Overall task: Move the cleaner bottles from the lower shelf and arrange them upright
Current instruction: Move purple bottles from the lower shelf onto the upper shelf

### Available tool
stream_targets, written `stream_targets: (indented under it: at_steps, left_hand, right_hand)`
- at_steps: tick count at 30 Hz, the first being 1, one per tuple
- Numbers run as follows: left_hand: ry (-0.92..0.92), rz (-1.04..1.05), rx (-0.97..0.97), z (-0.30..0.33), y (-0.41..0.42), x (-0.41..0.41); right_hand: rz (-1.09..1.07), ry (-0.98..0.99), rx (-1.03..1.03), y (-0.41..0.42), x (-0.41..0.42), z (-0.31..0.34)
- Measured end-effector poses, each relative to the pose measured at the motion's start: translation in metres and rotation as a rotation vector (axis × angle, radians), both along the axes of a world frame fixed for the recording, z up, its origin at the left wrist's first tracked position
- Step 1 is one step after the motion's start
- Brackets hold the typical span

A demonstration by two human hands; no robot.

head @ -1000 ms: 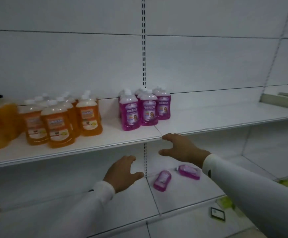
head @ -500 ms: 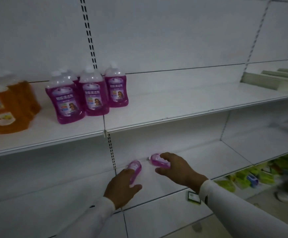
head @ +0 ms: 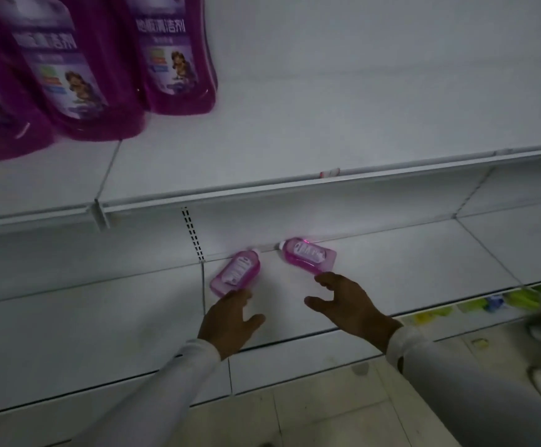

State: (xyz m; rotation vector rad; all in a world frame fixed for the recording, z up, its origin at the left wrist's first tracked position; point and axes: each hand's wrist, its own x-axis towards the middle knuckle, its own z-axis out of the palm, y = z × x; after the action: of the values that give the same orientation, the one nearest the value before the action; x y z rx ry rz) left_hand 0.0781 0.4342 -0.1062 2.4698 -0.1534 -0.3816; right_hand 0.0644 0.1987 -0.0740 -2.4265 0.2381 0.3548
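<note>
Two pink cleaner bottles (head: 236, 273) (head: 307, 254) lie flat on the lower shelf (head: 391, 272), liquid inside. The left hand (head: 230, 321) touches one with loose fingers; the right hand (head: 349, 304) hovers spread, gripping nothing.

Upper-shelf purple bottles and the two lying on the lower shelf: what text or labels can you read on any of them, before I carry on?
"地板清洁剂" as best it reads, blurred: label heading of the right upright purple bottle.
The same heading on the middle upright bottle: too blurred to confirm.
Smaller label lines on both: too small to read.
Left lying bottle and right lying bottle: pale labels, unreadable.
</note>
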Motion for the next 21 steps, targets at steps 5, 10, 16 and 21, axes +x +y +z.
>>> stream_targets:
  at_steps: [5,10,16,21]
  left_hand:
    - [0.086,0.002,0.014,-0.053,0.004,0.047]
    - [0.055,0.006,0.091,-0.083,0.008,0.082]
    - [-0.011,0.064,0.157,-0.107,0.007,0.118]
    - [-0.071,0.145,0.233,-0.121,0.004,0.136]
  right_hand:
    - [-0.027,0.073,-0.009,-0.013,0.043,-0.051]
    - [-0.004,0.098,-0.004,-0.016,0.074,-0.087]
    - [0.009,-0.014,-0.047,-0.030,0.112,-0.119]
    - [0.039,-0.113,-0.095,-0.062,0.142,-0.144]
